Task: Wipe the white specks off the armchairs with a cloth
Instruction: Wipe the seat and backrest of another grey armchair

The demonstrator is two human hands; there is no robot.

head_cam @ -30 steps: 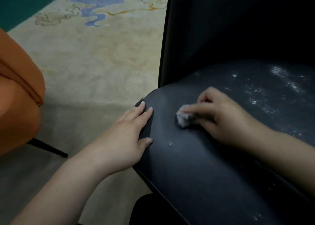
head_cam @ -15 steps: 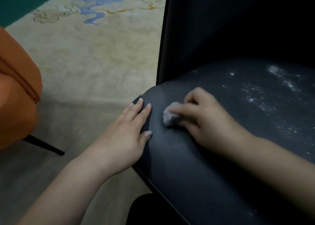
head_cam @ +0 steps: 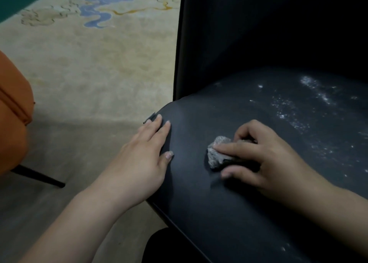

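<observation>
A dark armchair seat (head_cam: pixel 199 193) fills the right half of the view, with its tall dark back (head_cam: pixel 249 33) behind it. White specks (head_cam: pixel 294 107) are scattered over the seat's far right part. My right hand (head_cam: pixel 264 159) holds a small crumpled grey-white cloth (head_cam: pixel 218 152) pressed onto the seat, fingers curled round it. My left hand (head_cam: pixel 143 159) lies flat on the seat's left edge, fingers straight.
An orange armchair (head_cam: pixel 14 123) with a thin black leg (head_cam: pixel 39 177) stands at the left. Beige patterned carpet (head_cam: pixel 99 63) covers the floor between the two chairs, with a green strip at the top left.
My right hand slid the cloth left toward my left hand, then back to the right and nearer. My left hand stayed on the seat edge.
</observation>
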